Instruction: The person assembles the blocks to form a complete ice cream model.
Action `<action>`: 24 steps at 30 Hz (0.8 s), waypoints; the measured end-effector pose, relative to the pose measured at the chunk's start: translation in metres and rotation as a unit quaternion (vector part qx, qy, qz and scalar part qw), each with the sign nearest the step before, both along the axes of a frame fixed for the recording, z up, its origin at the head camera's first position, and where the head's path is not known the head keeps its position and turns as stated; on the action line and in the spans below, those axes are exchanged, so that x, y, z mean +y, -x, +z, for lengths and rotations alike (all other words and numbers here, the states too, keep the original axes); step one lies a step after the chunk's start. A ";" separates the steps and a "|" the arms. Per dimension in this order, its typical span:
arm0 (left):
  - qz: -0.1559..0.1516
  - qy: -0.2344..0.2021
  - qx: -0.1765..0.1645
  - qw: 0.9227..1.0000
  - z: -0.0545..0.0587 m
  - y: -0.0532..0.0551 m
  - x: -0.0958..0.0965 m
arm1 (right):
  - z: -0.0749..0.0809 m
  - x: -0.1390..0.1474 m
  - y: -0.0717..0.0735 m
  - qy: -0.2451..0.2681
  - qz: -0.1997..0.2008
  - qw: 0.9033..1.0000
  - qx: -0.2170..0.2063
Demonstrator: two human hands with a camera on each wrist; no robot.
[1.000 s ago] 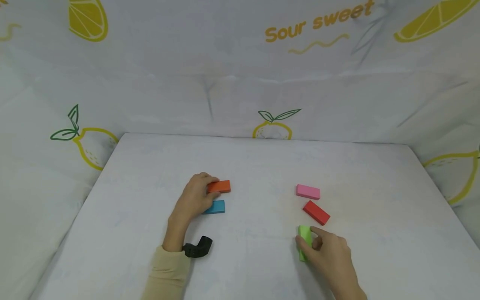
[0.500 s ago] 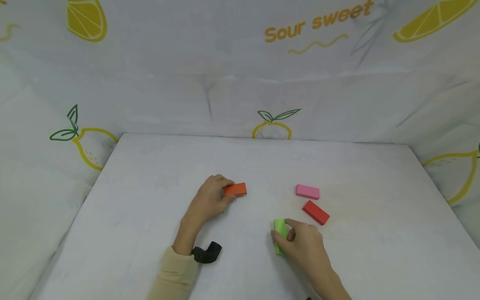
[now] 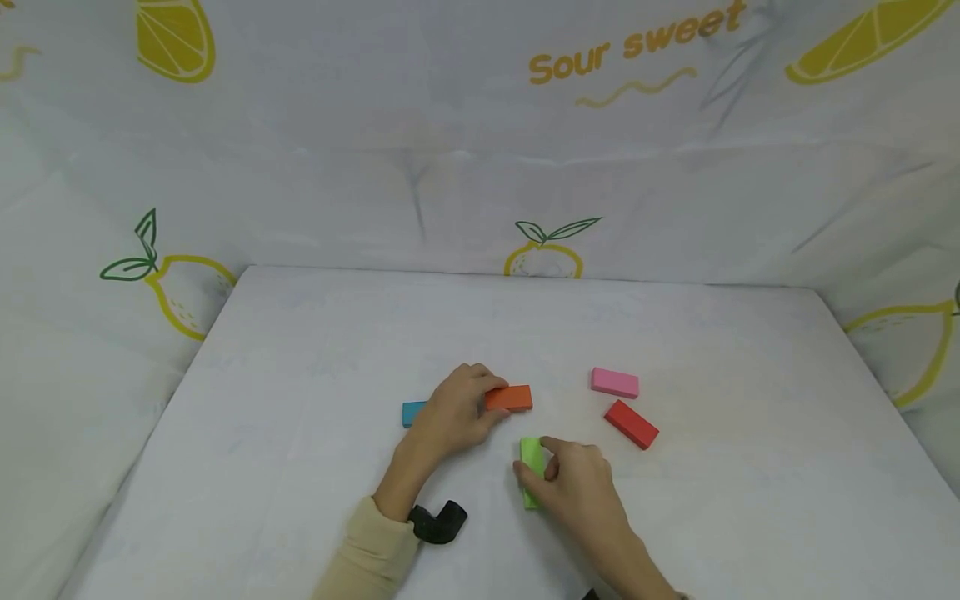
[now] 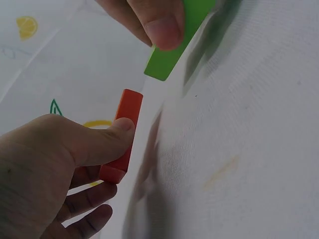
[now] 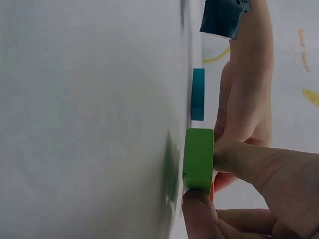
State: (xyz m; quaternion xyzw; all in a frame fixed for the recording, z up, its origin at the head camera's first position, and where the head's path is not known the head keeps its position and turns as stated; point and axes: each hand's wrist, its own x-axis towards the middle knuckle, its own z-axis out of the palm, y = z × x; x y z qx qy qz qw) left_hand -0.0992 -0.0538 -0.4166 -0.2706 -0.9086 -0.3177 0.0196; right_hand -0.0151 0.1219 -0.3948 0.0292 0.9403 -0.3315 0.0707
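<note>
My left hand pinches an orange block between thumb and fingers; in the left wrist view the orange block seems held just off the table, its shadow beside it. In my right hand a light green block is gripped by thumb and fingers, its long side pointing away from me. The right wrist view shows the green block over its own shadow. The two held blocks are near each other but apart. A blue block lies behind my left hand, partly hidden by it.
A pink block and a red block lie to the right on the white table. A black wrist camera sits on the left wrist. White cloth printed with lemons hangs behind the table.
The left hand has carried the orange block to the right and slightly nearer. The right hand has brought the green block left. The blue, pink and red blocks have stayed put.
</note>
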 end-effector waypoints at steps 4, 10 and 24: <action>-0.012 0.012 0.008 1.000 -0.002 -0.001 0.005 | -0.002 -0.003 -0.001 -0.001 0.001 1.000 -0.007; -0.024 0.030 0.008 0.999 -0.004 -0.003 0.009 | -0.003 -0.006 -0.002 -0.004 0.009 1.000 -0.003; -0.039 0.045 -0.008 0.998 -0.008 -0.006 0.015 | -0.005 -0.009 -0.002 -0.018 0.015 1.000 -0.004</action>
